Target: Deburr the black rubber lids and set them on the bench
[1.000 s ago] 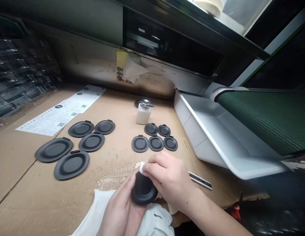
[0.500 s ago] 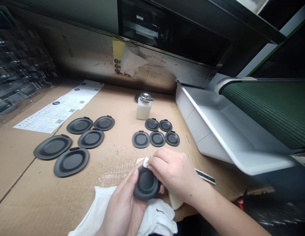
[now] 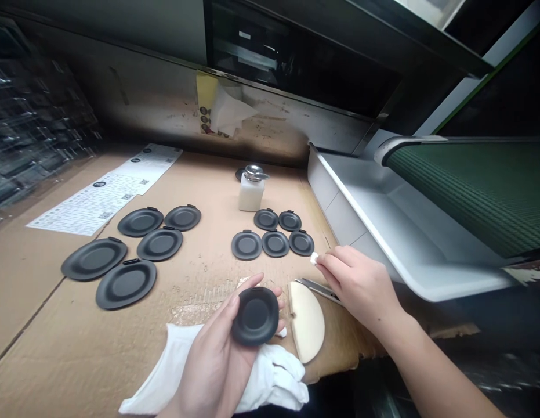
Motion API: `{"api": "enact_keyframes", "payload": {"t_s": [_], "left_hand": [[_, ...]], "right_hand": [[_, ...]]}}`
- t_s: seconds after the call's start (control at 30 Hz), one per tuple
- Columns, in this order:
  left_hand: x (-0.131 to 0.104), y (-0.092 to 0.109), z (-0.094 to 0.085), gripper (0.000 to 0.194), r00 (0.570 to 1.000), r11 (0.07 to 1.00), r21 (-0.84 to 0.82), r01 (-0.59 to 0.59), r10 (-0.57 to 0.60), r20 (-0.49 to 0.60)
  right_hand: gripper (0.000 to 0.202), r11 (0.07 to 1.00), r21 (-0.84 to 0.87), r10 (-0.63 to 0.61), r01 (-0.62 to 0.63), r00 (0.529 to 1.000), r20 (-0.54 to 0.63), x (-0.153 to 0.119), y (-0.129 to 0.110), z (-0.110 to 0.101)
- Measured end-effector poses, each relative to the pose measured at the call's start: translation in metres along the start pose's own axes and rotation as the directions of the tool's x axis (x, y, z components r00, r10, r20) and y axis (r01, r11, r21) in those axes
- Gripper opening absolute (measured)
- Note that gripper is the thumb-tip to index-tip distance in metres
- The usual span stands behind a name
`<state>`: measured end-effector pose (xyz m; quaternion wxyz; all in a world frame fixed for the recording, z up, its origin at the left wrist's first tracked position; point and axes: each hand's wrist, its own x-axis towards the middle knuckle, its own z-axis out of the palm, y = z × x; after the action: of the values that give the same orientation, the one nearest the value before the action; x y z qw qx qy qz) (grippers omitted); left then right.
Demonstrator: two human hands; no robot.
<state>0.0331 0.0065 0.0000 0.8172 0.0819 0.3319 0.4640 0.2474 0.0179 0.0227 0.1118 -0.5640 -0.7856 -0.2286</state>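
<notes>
My left hand (image 3: pixel 221 348) is closed round a small black oval lid (image 3: pixel 256 316), its dished face turned up toward me. To the right, my right hand (image 3: pixel 357 284) pinches a small wad of white cloth (image 3: pixel 314 259) between thumb and fingertips. Just under that hand lies a utility knife (image 3: pixel 317 288), partly hidden by it. A cream half-round pad (image 3: pixel 307 322) rests between the two hands. White gloves (image 3: pixel 274 377) lie beneath my left hand. Several similar black lids (image 3: pixel 275 243) sit in two rows beyond my hands.
At left, several larger black lids (image 3: pixel 126 284) lie on the cardboard (image 3: pixel 200 273). A white pump bottle (image 3: pixel 251 194) stands behind the rows, with printed sheets (image 3: pixel 100 191) at back left. A grey bin (image 3: pixel 409 232) and green conveyor belt (image 3: pixel 478 191) are on the right. Clear plastic pieces (image 3: pixel 30 116) are stacked far left.
My right hand has moved off the black lid to the right, carrying the white cloth wad. The half-round pad and knife are more exposed. My left hand still holds the lid.
</notes>
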Motion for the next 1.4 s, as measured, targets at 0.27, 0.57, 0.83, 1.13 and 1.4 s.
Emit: {"api": "enact_keyframes", "payload": {"t_s": [0.27, 0.57, 0.83, 1.13, 1.4], "left_hand": [[0.002, -0.001, -0.003, 0.039, 0.999, 1.0, -0.013, 0.008, -0.007, 0.05], [0.003, -0.002, -0.005, 0.04, 0.998, 0.998, -0.049, 0.035, -0.032, 0.055], [0.003, -0.002, -0.004, 0.041, 0.997, 0.999, -0.038, 0.039, -0.036, 0.067], [0.002, -0.001, -0.005, 0.037, 0.996, 0.998, -0.058, 0.035, -0.03, 0.078], [0.004, -0.004, -0.008, 0.035, 0.994, 0.996, -0.085, 0.015, -0.006, 0.107]], "right_hand": [[0.022, 0.995, -0.076, 0.061, -0.061, 0.998, -0.002, -0.012, 0.012, 0.037], [0.024, 0.982, 0.088, 0.168, -0.167, 0.986, -0.004, -0.011, 0.012, 0.035], [0.018, 0.972, 0.185, 0.153, -0.145, 0.988, -0.031, 0.001, -0.008, 0.009], [0.017, 0.993, -0.003, 0.117, -0.117, 0.993, 0.013, -0.013, 0.002, 0.025], [0.048, 0.883, 0.468, -0.196, 0.04, 0.937, 0.289, -0.03, -0.039, -0.02]]}}
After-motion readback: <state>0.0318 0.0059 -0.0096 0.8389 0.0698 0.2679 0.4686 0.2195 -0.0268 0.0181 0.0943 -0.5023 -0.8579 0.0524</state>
